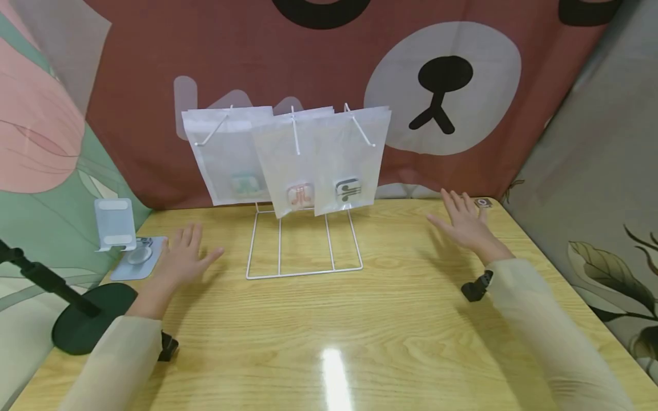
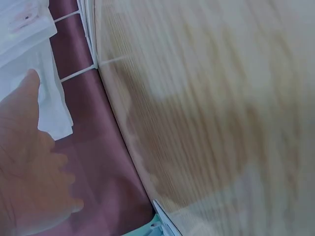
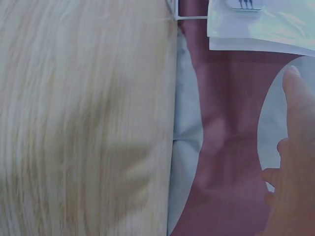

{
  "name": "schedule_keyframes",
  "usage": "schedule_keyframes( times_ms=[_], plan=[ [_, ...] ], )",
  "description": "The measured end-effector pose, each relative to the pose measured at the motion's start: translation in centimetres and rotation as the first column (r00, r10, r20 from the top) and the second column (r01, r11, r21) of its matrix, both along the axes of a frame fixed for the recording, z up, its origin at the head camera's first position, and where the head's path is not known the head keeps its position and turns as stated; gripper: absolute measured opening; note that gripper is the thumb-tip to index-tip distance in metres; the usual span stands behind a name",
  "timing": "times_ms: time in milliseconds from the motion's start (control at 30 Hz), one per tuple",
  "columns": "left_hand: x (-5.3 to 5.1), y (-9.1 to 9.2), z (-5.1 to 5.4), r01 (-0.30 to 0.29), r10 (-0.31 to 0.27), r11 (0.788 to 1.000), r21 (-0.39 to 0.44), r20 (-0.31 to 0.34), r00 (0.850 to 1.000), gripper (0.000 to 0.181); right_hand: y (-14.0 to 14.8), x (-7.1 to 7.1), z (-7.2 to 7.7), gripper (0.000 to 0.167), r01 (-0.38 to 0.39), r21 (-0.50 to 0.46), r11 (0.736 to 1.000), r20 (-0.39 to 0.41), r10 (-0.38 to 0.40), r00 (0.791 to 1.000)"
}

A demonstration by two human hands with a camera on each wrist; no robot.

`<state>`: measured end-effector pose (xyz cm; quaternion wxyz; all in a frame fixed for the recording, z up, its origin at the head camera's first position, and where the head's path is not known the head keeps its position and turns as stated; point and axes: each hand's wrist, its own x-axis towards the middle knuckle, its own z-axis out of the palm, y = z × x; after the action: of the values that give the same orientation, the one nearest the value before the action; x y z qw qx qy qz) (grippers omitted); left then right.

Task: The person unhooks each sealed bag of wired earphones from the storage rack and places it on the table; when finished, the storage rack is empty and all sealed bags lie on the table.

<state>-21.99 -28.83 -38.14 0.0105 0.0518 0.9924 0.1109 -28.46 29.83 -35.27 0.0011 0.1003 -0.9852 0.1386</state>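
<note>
My left hand (image 1: 180, 260) is held above the left side of the table, fingers spread and nothing in it. Over the right side my right hand (image 1: 466, 225) is likewise spread and holds nothing. Between the hands stands a white wire rack (image 1: 304, 275) with three hooks. White translucent packets hang from it: a left one with a green item (image 1: 245, 184), a middle one with a pink earphone case (image 1: 300, 196), and a right one with a dark-and-white earphone case (image 1: 348, 190). In the left wrist view my thumb (image 2: 30, 91) appears in front of the packets without clear contact.
A pale blue phone stand (image 1: 115, 228) is beside my left hand. Nearer stands a black round base (image 1: 92, 319) with a dark arm. A small printed square (image 1: 483, 202) lies at the table's back right corner. Behind the wooden table (image 1: 401, 319) hangs a bear-print cloth (image 1: 257, 51).
</note>
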Motion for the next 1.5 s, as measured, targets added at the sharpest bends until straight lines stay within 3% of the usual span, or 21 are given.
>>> schedule_keyframes(
  times_ms=[167, 333, 433, 633, 933, 1200, 1500],
  plan=[
    [-0.4, 0.9, -0.1, 0.08, -0.079, 0.996, 0.03, -0.03, 0.996, 0.09, -0.8, -0.2, 0.6, 0.082, -0.025, -0.083, 0.996, 0.015, 0.026, 1.0],
    [-0.7, 2.1, -0.6, 0.145, -0.143, 0.988, 0.044, -0.054, 0.988, 0.086, -1.9, -0.7, 0.7, 0.078, -0.069, -0.213, 0.975, -0.003, 0.07, 0.998],
    [-0.8, 2.9, -0.9, 0.18, -0.177, 0.982, 0.056, -0.051, 0.983, 0.085, -2.7, -1.2, 0.6, 0.075, -0.114, -0.281, 0.953, -0.033, 0.11, 0.993],
    [-1.3, 4.0, -1.8, 0.248, -0.247, 0.967, 0.053, -0.023, 0.969, 0.085, -5.0, -2.2, 0.6, 0.074, -0.188, -0.429, 0.884, -0.057, 0.181, 0.982],
    [-1.2, 5.1, -2.4, 0.316, -0.321, 0.943, 0.104, 0.032, 0.947, 0.085, -8.4, -3.6, 1.3, 0.079, -0.11, -0.573, 0.812, 0.027, 0.153, 0.988],
    [-1.1, 5.3, -2.4, 0.347, -0.361, 0.93, 0.12, 0.12, 0.925, 0.082, -10.6, -5.5, 1.6, 0.075, -0.073, -0.702, 0.709, 0.02, 0.122, 0.992],
    [-1.1, 5.2, -2.3, 0.374, -0.389, 0.919, 0.127, 0.132, 0.912, 0.076, -11.8, -6.7, 2.0, 0.062, -0.045, -0.754, 0.655, -0.001, 0.067, 0.998]
  ],
)
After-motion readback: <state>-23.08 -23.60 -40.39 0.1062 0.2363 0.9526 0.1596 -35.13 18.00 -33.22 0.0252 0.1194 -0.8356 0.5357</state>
